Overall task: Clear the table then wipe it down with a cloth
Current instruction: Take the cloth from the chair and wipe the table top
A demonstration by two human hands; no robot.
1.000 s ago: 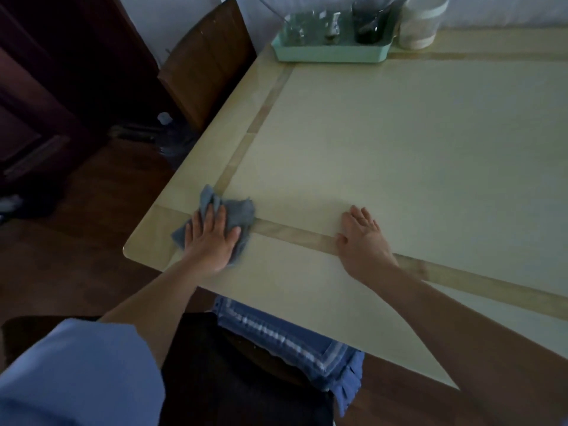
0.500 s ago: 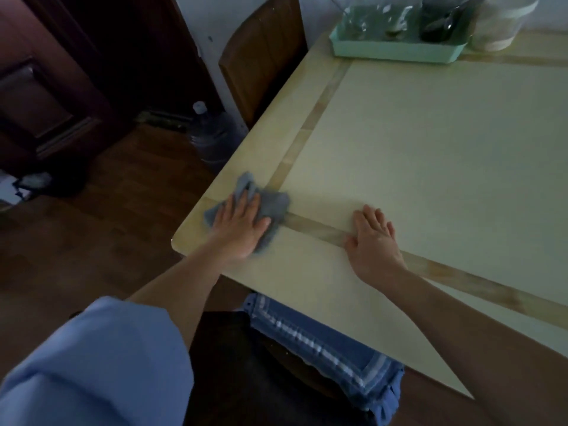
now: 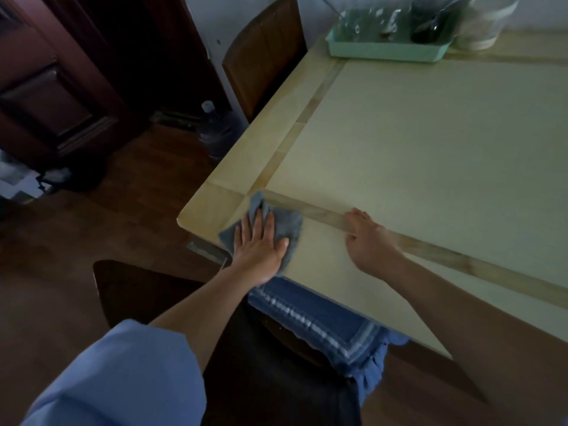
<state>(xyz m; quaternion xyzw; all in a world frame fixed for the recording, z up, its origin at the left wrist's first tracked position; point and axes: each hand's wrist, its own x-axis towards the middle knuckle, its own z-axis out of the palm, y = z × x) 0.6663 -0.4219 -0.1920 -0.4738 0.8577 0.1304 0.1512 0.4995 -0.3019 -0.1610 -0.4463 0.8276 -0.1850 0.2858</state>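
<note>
A grey-blue cloth (image 3: 290,221) lies crumpled near the front left corner of the pale yellow table (image 3: 430,155). My left hand (image 3: 261,241) presses flat on top of the cloth, fingers spread and pointing away from me. My right hand (image 3: 368,238) rests palm down on the tabletop a short way to the right, over the tan inlay strip, and holds nothing. The cloth's near part reaches the table's front edge under my palm.
A mint-green tray (image 3: 387,52) with jars and glasses stands at the table's far left corner, a white container (image 3: 482,23) beside it. A wooden chair (image 3: 264,53) is at the left side, a water bottle (image 3: 216,130) on the floor, a blue cushion (image 3: 322,327) under the front edge.
My left hand has slid the cloth to the right, away from the corner and closer to my right hand. The view has swung left. My right hand stays planted on the table.
</note>
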